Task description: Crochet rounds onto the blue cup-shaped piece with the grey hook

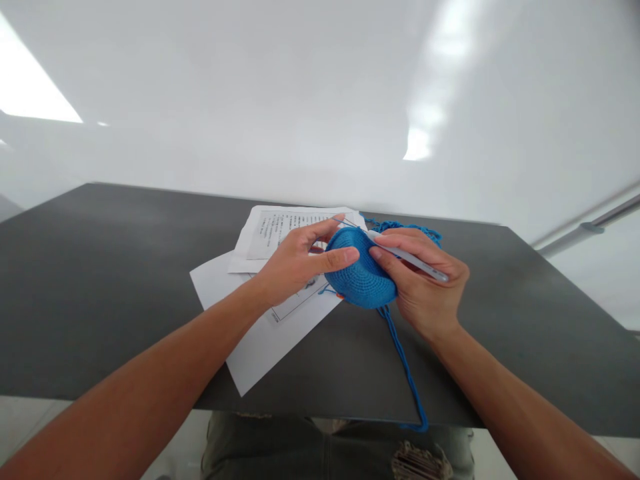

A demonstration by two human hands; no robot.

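A rounded blue crochet piece (pixel 363 283) is held up above the table between my two hands. My left hand (pixel 305 257) grips its left edge, thumb on the near face, with a strand of blue yarn (pixel 345 221) running by the raised index finger. In my right hand (pixel 425 273) is a crochet hook with a pale handle (pixel 417 260), its tip at the piece's top edge; the right thumb presses the piece's right side. A small orange bit (pixel 340 296) shows at the lower left rim. The hook's very tip is too small to make out.
Printed sheets (pixel 270 233) and a larger white paper (pixel 250 360) lie under and left of the hands on the dark table (pixel 125 280). Loose blue yarn (pixel 430 233) is heaped behind my right hand. Yarn strands (pixel 405 363) trail to the front edge. A white wall (pixel 250 100) stands behind.
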